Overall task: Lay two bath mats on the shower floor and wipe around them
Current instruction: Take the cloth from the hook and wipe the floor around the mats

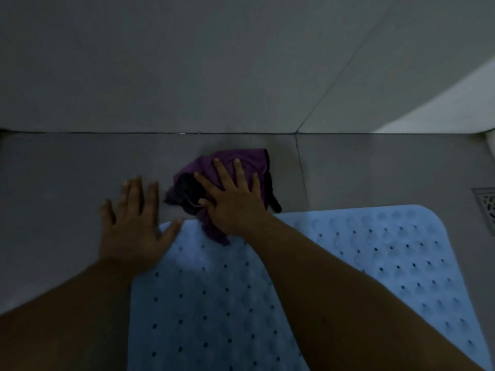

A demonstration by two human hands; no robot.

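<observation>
A pale blue perforated bath mat [388,263] lies flat on the grey shower floor [67,183], filling the lower middle and right. I cannot tell whether it is one mat or two overlapping. A crumpled purple cloth [241,162] sits on the floor just beyond the mat's far edge. My right hand [230,199] presses flat on the cloth with fingers spread. My left hand [134,226] rests palm down, fingers apart, half on the floor and half on the mat's far left corner.
The tiled wall [187,62] meets the floor just beyond the cloth. A square metal drain grate [486,204] sits at the right edge, beside the mat's rounded corner. A brighter white surface [455,108] shows at the upper right.
</observation>
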